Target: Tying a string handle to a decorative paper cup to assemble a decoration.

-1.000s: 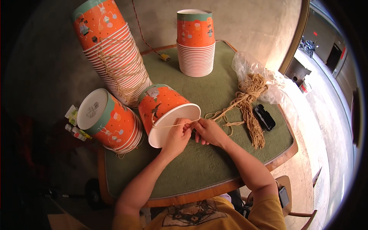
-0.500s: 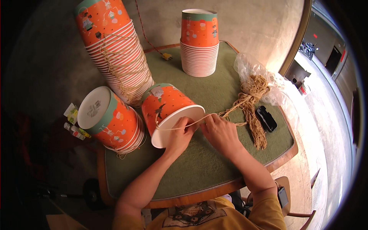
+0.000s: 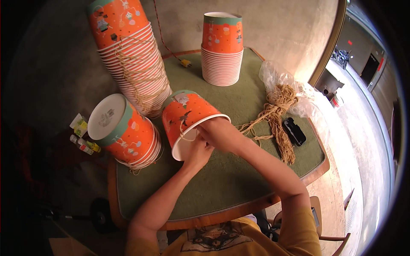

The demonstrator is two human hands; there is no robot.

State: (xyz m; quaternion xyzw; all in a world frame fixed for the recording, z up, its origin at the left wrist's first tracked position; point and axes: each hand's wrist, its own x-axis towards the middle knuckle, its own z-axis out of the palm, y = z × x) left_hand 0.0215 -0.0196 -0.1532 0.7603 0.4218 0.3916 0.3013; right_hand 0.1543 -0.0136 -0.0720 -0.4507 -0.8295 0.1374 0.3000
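An orange paper bucket [image 3: 190, 112] with a green band lies tipped on the table, its white-rimmed mouth toward me. A thin tan twine [image 3: 182, 131] comes through its side and loops over the rim. My left hand [image 3: 198, 152] is at the mouth, fingers closed on the twine. Across it reaches my right hand [image 3: 220, 135], curled over at the opening; its fingertips and whatever they hold are hidden. Behind the right wrist, loose strands run to a twine bundle [image 3: 282, 128].
A tall twine-wrapped bucket stack [image 3: 139, 70] leans behind; a shorter stack [image 3: 128, 136] is at left. Another stack [image 3: 221, 64] stands at the back. A plastic bag [image 3: 275, 74], black case [image 3: 294, 131] and yellow plug [image 3: 185, 63] rest on the green-topped table [image 3: 239, 183].
My right hand has moved left, from beside the bucket's rim to over my left hand at the mouth. The twine stretched between the hands is now mostly hidden.
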